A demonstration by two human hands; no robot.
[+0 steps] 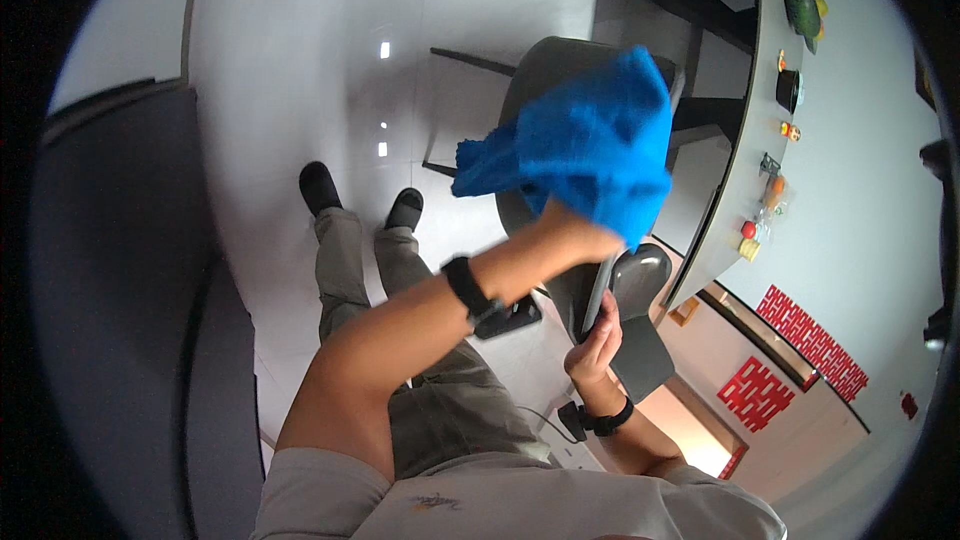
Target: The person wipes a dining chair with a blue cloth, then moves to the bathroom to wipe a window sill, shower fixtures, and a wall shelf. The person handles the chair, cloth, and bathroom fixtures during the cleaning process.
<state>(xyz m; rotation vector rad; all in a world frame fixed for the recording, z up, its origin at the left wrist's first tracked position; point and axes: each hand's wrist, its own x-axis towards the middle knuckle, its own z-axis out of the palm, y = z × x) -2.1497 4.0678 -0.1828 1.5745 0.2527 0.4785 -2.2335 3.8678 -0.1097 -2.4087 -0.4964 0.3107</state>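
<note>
My left hand (581,235) grips a bright blue cloth (592,135), which spreads out over a dark grey chair (536,82). Blur softens this hand, and the cloth hides part of its fingers. Below it, my right hand (596,337) has its fingers against a thin, flat, grey-edged object (598,292). I cannot tell whether that edge belongs to the chair or to a separate thing. Black straps with small devices sit on both wrists. Behind my right hand stands another dark chair with a glossy rounded back (640,277).
A long light table (720,247) runs along the right, bearing fruit (804,15), a dark bowl (787,90) and small figures (789,130). A dark grey sofa (127,255) fills the left. Chair legs (472,61) stick out over the pale tiled floor (300,75). Red decorations (756,394) hang on the wall.
</note>
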